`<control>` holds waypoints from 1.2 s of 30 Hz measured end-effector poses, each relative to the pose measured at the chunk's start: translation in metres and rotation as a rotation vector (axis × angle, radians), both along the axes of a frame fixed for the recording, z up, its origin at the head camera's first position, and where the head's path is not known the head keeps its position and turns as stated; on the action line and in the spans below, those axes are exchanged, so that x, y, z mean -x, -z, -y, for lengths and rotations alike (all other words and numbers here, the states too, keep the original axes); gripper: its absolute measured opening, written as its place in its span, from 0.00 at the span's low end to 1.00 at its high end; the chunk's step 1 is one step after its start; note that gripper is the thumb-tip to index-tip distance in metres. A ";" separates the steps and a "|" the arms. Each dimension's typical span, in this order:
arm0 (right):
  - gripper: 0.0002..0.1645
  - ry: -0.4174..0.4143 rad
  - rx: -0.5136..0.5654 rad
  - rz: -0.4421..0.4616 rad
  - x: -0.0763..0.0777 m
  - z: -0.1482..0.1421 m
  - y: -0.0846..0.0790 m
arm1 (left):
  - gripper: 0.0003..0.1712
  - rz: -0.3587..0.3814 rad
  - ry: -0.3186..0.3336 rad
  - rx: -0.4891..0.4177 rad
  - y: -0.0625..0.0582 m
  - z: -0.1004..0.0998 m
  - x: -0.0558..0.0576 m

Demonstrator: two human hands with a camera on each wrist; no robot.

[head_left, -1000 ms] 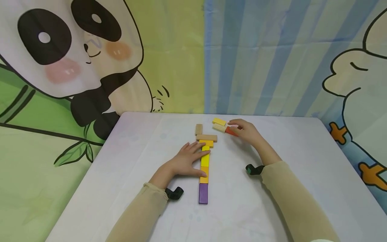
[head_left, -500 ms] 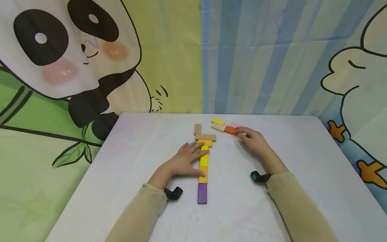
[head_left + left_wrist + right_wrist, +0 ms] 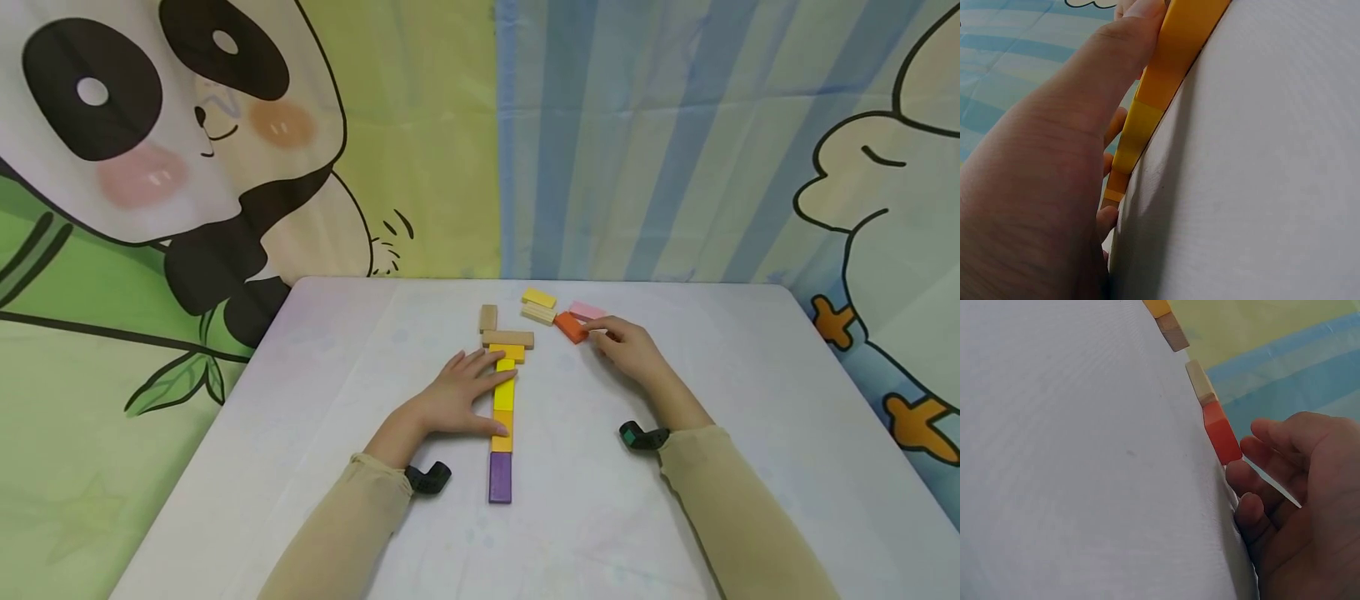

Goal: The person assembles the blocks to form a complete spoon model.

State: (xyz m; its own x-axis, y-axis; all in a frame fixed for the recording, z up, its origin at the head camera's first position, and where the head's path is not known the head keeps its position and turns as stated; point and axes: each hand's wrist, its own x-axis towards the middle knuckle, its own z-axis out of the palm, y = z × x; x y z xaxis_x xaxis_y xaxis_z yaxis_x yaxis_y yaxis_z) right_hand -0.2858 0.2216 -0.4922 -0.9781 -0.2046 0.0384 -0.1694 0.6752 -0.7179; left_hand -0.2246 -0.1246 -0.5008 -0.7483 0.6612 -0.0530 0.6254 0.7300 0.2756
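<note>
My left hand (image 3: 459, 400) lies with spread fingers along a row of blocks, thumb on an orange block (image 3: 503, 445) and fingertips over a yellow block (image 3: 504, 397) and an upper orange block (image 3: 517, 353). A purple block (image 3: 500, 477) forms the near end of this row. At the far end sit a crosswise wooden block (image 3: 510, 338) and a small upright-lying wooden block (image 3: 488, 317). My right hand (image 3: 628, 348) touches the right end of a red block (image 3: 570, 328) with its fingertips; in the right wrist view the fingers are loosely bent beside the red block (image 3: 1221, 432).
Behind the red block lie a pink block (image 3: 588, 310), a pale ridged wooden block (image 3: 537, 313) and a yellow block (image 3: 539, 297). A cartoon-printed curtain (image 3: 420, 133) hangs at the back edge of the white table (image 3: 337, 367). Each wrist wears a black camera.
The right hand shifted right and toward me, uncovering the pink block. The red block has turned, its right end swinging nearer to me. The left hand stays on the row.
</note>
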 end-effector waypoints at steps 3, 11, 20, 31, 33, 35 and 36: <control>0.16 -0.028 -0.013 -0.018 0.000 0.001 -0.001 | 0.58 0.000 -0.002 0.000 -0.001 0.000 0.000; 0.17 -0.076 -0.038 -0.043 -0.001 0.002 0.000 | 0.58 0.009 -0.004 0.001 -0.002 -0.001 0.000; 0.27 -0.224 -0.159 -0.063 0.003 0.006 0.002 | 0.58 0.010 -0.004 0.002 0.001 -0.001 0.001; 0.35 -0.239 -0.191 -0.029 0.000 0.011 -0.004 | 0.58 0.012 -0.007 0.007 0.000 0.002 0.002; 0.35 -0.235 -0.201 -0.030 0.000 0.011 -0.003 | 0.58 0.013 -0.005 0.006 0.000 0.002 0.002; 0.33 -0.220 -0.192 -0.028 0.000 0.011 -0.001 | 0.58 0.015 0.000 0.003 0.000 0.001 0.001; 0.32 -0.218 -0.195 -0.032 0.000 0.012 0.000 | 0.58 0.016 0.001 0.002 0.000 0.002 0.001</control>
